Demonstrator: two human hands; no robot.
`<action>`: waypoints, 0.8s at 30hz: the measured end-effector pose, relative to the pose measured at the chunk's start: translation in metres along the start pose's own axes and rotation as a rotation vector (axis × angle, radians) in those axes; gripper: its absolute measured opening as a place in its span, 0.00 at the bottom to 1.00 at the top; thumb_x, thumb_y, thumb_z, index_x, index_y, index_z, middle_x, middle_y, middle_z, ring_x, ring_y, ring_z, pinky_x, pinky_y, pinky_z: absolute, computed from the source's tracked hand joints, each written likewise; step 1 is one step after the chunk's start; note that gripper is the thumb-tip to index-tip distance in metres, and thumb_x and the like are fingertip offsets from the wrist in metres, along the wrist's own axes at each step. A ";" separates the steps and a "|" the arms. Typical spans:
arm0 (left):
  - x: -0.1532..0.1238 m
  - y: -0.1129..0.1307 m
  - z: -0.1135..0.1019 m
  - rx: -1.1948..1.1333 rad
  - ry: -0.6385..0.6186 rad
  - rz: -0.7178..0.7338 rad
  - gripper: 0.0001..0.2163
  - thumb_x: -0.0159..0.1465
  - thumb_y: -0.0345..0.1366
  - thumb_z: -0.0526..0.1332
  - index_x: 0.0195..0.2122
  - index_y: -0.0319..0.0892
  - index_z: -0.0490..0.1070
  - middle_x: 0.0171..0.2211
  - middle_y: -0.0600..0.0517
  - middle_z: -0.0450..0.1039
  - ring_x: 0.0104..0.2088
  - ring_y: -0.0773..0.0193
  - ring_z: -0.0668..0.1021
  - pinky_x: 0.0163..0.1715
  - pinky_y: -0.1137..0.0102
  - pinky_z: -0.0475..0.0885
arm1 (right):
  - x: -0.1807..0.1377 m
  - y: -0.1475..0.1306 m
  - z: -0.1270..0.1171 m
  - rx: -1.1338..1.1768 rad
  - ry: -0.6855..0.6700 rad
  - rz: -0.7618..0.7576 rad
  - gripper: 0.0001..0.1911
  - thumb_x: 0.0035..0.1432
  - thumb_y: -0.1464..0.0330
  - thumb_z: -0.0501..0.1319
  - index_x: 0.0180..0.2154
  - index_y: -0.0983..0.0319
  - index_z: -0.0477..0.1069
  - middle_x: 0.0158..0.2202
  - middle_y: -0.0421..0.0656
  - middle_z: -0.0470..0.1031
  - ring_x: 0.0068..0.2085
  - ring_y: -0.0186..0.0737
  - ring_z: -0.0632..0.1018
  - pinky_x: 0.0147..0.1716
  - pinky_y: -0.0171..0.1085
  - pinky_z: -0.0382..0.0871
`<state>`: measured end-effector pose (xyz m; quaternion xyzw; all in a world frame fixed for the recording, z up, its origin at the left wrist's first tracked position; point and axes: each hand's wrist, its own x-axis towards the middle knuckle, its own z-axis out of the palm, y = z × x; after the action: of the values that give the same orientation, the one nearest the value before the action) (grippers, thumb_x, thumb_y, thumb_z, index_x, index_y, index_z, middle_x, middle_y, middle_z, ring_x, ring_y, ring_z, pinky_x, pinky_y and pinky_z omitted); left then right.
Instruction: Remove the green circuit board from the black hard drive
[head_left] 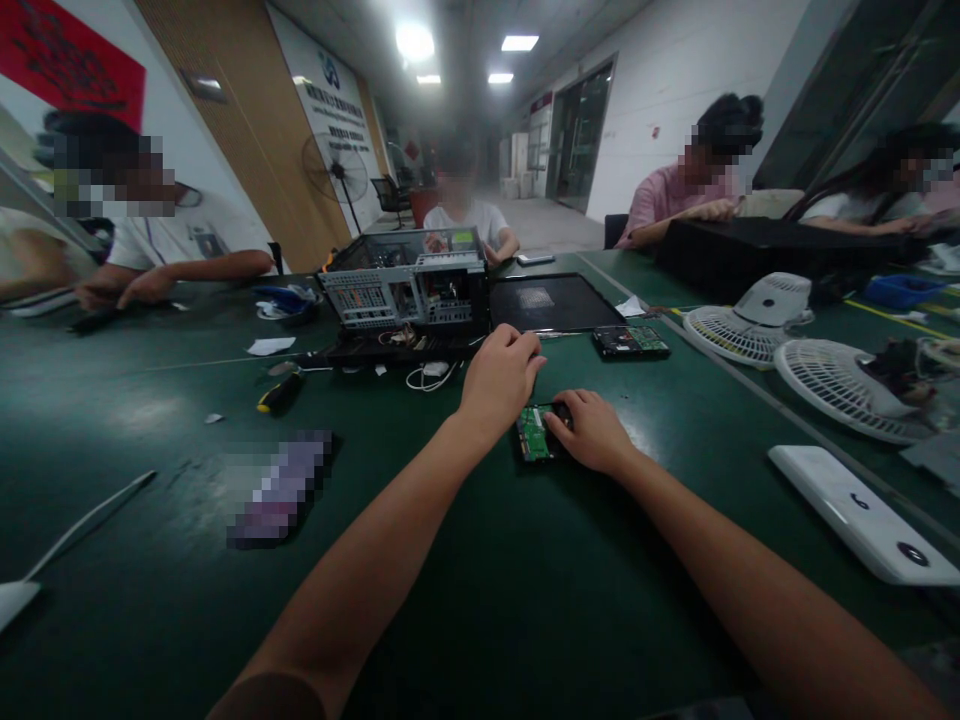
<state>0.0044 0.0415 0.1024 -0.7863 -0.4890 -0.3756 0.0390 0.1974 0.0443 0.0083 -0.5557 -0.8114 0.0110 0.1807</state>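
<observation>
A small hard drive with a green circuit board (534,432) lies on the green table (480,560) in front of me. My right hand (592,430) rests on its right side, fingers curled over it. Just above the drive my left hand (501,375) is closed in a loose fist; what it holds, if anything, is hidden. Behind them an opened computer case (409,290) stands beside its black side panel (551,302). A second drive with a green board (630,342) lies to the right of my left hand.
A yellow-handled screwdriver (279,393) and a white cable (431,375) lie left of my hands. White fan grilles (844,385) and a white flat part (862,515) sit at the right. Several other people sit around the table's far sides.
</observation>
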 end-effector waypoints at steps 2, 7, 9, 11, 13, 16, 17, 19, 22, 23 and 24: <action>0.001 -0.001 0.001 -0.005 -0.008 -0.001 0.01 0.69 0.32 0.63 0.40 0.43 0.74 0.41 0.48 0.72 0.43 0.58 0.76 0.44 0.65 0.73 | 0.000 0.000 0.000 0.000 0.004 0.000 0.18 0.70 0.55 0.55 0.50 0.59 0.73 0.49 0.51 0.76 0.50 0.50 0.74 0.49 0.44 0.64; 0.002 -0.001 0.001 -0.056 -0.017 0.017 0.01 0.69 0.31 0.63 0.39 0.42 0.73 0.41 0.49 0.74 0.42 0.59 0.77 0.44 0.65 0.72 | -0.001 0.001 0.001 0.004 0.016 -0.007 0.18 0.70 0.55 0.55 0.50 0.59 0.73 0.49 0.51 0.76 0.50 0.50 0.74 0.49 0.44 0.64; 0.002 -0.001 0.001 -0.074 -0.020 0.021 0.02 0.68 0.31 0.64 0.38 0.42 0.71 0.40 0.49 0.74 0.42 0.59 0.77 0.44 0.65 0.72 | 0.000 0.001 0.001 0.004 0.020 -0.005 0.18 0.69 0.55 0.55 0.50 0.59 0.73 0.49 0.51 0.76 0.50 0.50 0.74 0.49 0.44 0.64; 0.003 0.000 0.001 -0.080 -0.015 0.017 0.04 0.67 0.32 0.65 0.37 0.42 0.70 0.38 0.49 0.74 0.41 0.59 0.76 0.43 0.65 0.71 | 0.000 0.002 0.002 0.003 0.021 -0.007 0.18 0.69 0.55 0.55 0.50 0.59 0.73 0.49 0.50 0.76 0.49 0.50 0.74 0.48 0.43 0.64; 0.003 0.000 0.001 -0.085 -0.007 0.007 0.07 0.66 0.34 0.67 0.36 0.42 0.68 0.37 0.50 0.73 0.39 0.60 0.76 0.41 0.65 0.71 | 0.000 0.002 0.002 0.002 0.023 -0.014 0.18 0.69 0.54 0.55 0.50 0.59 0.73 0.48 0.50 0.76 0.49 0.49 0.74 0.48 0.43 0.64; 0.003 0.000 0.002 -0.112 -0.001 -0.022 0.12 0.64 0.37 0.70 0.34 0.43 0.65 0.34 0.52 0.72 0.37 0.60 0.75 0.39 0.66 0.70 | 0.000 0.002 0.001 0.000 0.021 -0.020 0.18 0.69 0.54 0.55 0.49 0.59 0.73 0.48 0.50 0.76 0.49 0.49 0.74 0.48 0.43 0.64; 0.003 0.000 0.002 -0.123 -0.001 -0.032 0.12 0.64 0.37 0.70 0.34 0.43 0.65 0.34 0.52 0.72 0.37 0.60 0.75 0.39 0.66 0.70 | 0.000 0.002 0.001 -0.001 0.018 -0.019 0.18 0.69 0.54 0.55 0.49 0.59 0.73 0.48 0.50 0.76 0.49 0.50 0.74 0.48 0.43 0.64; 0.002 0.000 0.002 -0.132 -0.002 -0.041 0.13 0.63 0.35 0.71 0.35 0.43 0.65 0.35 0.52 0.72 0.37 0.60 0.75 0.39 0.66 0.70 | 0.000 0.002 0.001 0.001 0.013 -0.017 0.18 0.69 0.54 0.55 0.50 0.59 0.73 0.49 0.50 0.76 0.49 0.50 0.74 0.48 0.44 0.64; 0.002 0.000 0.003 -0.110 -0.008 -0.034 0.10 0.65 0.34 0.68 0.37 0.43 0.65 0.36 0.51 0.72 0.38 0.60 0.75 0.40 0.65 0.71 | -0.001 0.002 0.001 0.004 0.012 -0.020 0.19 0.68 0.54 0.56 0.51 0.60 0.73 0.49 0.50 0.76 0.49 0.50 0.74 0.49 0.44 0.64; 0.001 0.000 0.003 -0.099 -0.013 -0.035 0.08 0.66 0.33 0.67 0.37 0.43 0.66 0.37 0.50 0.72 0.39 0.60 0.75 0.41 0.65 0.71 | -0.001 0.002 0.001 0.004 0.014 -0.021 0.20 0.68 0.53 0.56 0.51 0.60 0.73 0.49 0.51 0.76 0.49 0.50 0.74 0.49 0.44 0.64; 0.001 0.000 0.003 -0.087 -0.018 -0.038 0.07 0.67 0.33 0.65 0.38 0.43 0.66 0.38 0.50 0.73 0.39 0.59 0.76 0.41 0.64 0.71 | -0.001 0.002 0.001 0.004 0.014 -0.023 0.20 0.68 0.53 0.56 0.51 0.60 0.73 0.49 0.51 0.76 0.50 0.50 0.74 0.50 0.44 0.64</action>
<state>0.0064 0.0437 0.1010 -0.7814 -0.4871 -0.3901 -0.0069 0.1994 0.0449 0.0068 -0.5462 -0.8163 0.0067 0.1876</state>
